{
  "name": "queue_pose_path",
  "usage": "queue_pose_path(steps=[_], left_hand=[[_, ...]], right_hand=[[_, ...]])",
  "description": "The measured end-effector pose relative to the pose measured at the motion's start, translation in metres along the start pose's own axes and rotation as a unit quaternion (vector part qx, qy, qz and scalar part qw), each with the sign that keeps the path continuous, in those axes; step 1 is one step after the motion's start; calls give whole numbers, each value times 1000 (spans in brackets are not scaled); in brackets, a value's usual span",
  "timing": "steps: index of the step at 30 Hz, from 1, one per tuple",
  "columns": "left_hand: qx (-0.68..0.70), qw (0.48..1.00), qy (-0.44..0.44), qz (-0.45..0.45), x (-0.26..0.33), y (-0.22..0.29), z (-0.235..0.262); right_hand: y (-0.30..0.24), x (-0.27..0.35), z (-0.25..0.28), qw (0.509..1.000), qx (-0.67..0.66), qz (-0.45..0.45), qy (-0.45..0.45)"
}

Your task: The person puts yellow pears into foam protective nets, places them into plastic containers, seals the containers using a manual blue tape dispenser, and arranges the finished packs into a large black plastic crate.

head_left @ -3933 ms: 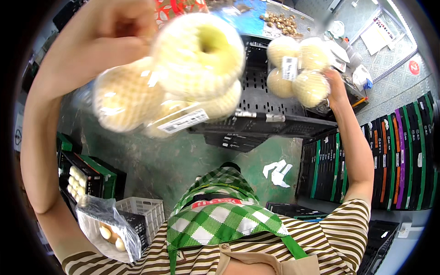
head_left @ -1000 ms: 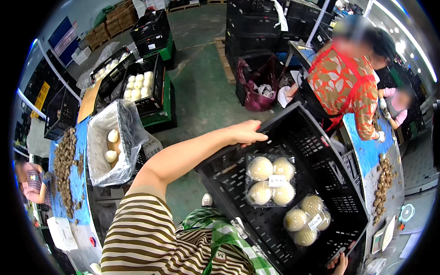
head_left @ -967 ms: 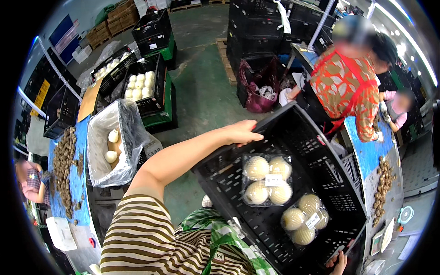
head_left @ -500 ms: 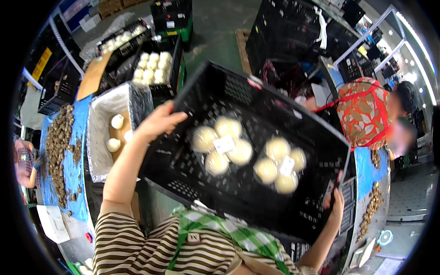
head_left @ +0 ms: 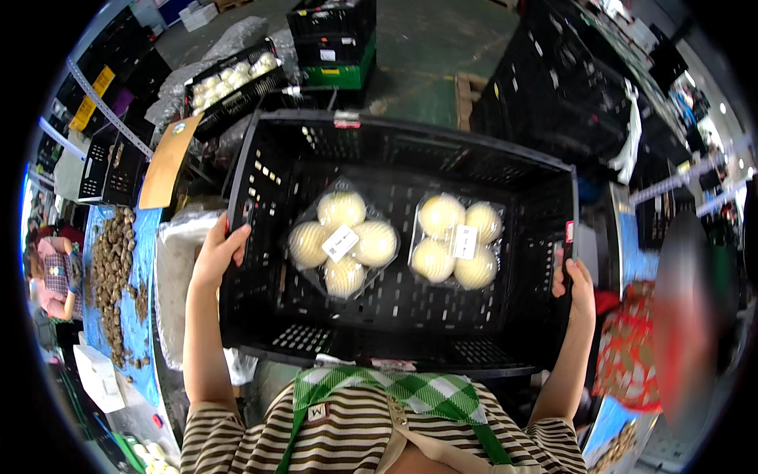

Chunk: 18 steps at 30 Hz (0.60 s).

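I hold a black plastic crate (head_left: 442, 150) level in front of my body, its slotted floor facing up at me. My left hand (head_left: 219, 254) is closed round its left end wall, with the thumb over the rim. At the opposite end, my right hand (head_left: 578, 283) grips the right wall, its fingertips showing inside through the handle opening. Two clear-wrapped packs lie apart on the crate floor: a left pack (head_left: 341, 245) and a right pack (head_left: 456, 242). Each contains several pale, round, ridged peeled vegetables and bears a white label.
To the left, a blue-covered table (head_left: 144, 261) carries a heap of small brown lumps (head_left: 114, 276); a person (head_left: 59, 276) works beyond it. A plastic-lined box (head_left: 175, 292) stands by my left forearm. Ahead are stacked crates (head_left: 332, 39) and a wooden pallet (head_left: 467, 99). Another person (head_left: 632, 347) is close at right.
The crate has swung from a tilted, slanting position to nearly level and square to me, both hands still on it. My view has turned right, and the person at right appears nearer and lower.
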State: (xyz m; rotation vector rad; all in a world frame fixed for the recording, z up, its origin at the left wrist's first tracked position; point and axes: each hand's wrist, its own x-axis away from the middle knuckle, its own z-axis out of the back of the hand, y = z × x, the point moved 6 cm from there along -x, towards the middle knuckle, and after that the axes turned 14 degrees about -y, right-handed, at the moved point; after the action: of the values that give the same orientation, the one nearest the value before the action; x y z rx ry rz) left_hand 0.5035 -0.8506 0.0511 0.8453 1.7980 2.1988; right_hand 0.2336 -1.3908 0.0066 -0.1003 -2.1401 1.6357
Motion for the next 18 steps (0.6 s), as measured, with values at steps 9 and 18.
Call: queue_pose_path(steps=[9, 18], left_hand=[[-7, 999, 47, -15, -191, 28, 53], [-27, 999, 1, -28, -441, 129, 81]], right_hand=[[-70, -274, -21, 996, 60, -17, -71], [-165, -470, -6, 997, 62, 15, -43]])
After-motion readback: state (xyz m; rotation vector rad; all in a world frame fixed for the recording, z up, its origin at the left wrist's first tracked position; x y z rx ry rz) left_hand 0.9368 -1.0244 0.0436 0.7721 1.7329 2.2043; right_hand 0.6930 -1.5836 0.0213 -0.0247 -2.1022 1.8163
